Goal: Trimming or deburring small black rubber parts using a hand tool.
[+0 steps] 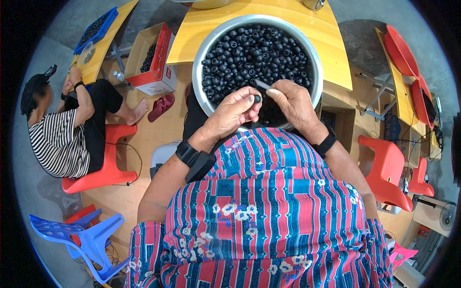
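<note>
Between the thumb and fingers of my left hand (232, 111) is a small round black part (257, 99). My right hand (294, 104), just to its right, is closed on a small knife (262, 84); its short grey blade points up and left, and its handle is hidden in my fingers. Both hands are over the near side of a large metal basin (197, 72). Many more black parts (259, 55) fill the basin, round like beads, some showing a hole. They lie beyond my hands.
A yellow table (336, 57) stands behind the basin. At left, a co-worker (62, 129) sits on a red stool (113, 158), near a red-and-white carton (165, 67) and a blue tray (108, 24). Blue chair (91, 235) lower left; red stools (386, 168) and red basins (401, 50) at right.
</note>
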A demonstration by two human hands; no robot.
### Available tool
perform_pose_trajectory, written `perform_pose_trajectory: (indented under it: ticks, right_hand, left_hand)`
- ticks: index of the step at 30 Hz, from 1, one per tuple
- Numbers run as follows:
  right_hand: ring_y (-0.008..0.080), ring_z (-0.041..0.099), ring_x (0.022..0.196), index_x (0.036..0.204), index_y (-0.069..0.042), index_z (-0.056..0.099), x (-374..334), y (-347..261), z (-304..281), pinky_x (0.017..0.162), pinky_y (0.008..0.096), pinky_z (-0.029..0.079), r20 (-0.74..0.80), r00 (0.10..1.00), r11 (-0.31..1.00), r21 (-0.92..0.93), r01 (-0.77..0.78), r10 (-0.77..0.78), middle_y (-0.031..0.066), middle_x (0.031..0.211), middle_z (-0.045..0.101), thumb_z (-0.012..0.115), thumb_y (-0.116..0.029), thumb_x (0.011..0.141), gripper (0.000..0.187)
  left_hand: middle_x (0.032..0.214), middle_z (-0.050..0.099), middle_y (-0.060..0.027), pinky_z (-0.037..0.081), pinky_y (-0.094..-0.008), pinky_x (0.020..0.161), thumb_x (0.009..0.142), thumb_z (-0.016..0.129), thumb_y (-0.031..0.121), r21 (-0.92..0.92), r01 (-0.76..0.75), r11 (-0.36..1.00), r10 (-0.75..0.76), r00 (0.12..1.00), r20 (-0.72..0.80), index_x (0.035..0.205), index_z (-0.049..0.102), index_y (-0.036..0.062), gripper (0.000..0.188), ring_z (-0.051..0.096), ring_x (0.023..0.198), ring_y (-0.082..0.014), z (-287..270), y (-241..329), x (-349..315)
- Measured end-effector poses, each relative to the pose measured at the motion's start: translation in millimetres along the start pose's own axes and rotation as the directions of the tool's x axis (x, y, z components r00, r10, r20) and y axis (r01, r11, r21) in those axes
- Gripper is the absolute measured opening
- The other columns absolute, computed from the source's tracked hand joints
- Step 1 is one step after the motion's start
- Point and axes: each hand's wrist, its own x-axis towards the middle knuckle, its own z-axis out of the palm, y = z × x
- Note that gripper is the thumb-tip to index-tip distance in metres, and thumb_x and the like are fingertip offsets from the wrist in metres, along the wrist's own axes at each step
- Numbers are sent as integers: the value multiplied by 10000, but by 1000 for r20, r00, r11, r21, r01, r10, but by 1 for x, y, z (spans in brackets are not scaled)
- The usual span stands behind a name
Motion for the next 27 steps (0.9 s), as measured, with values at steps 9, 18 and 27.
perform_pose_trajectory:
  ticks: [9, 18, 27]
  right_hand:
    - [336, 556, 729, 869, 2, 621, -2, 2, -4, 688, 381, 453, 18, 998, 968, 242, -61, 58, 171, 770, 576, 590, -224, 898, 230]
    - [337, 575, 742, 849, -42, 627, -3, -11, -7, 657, 411, 460, 158, 983, 996, 27, 85, -88, 138, 760, 571, 607, -300, 880, 261]
    - [332, 576, 721, 843, -44, 622, -4, -12, -7, 640, 416, 461, 143, 985, 996, 0, 92, -91, 130, 749, 562, 609, -295, 882, 254]
  left_hand:
    - [868, 505, -15, 430, -258, 698, 991, 523, 227, -42, -16, 999, 15, 1000, -12, 1109, 513, 62, 203, 461, 743, -96, 0, 1, -1]
    - [875, 511, -25, 435, -272, 710, 992, 508, 194, -17, -41, 999, 41, 999, 0, 1142, 502, 49, 208, 469, 752, -104, -2, 0, 0]
    - [857, 505, -25, 433, -283, 714, 990, 508, 185, -20, -40, 999, 41, 999, 25, 1155, 501, 44, 217, 468, 750, -114, -4, -1, 0]
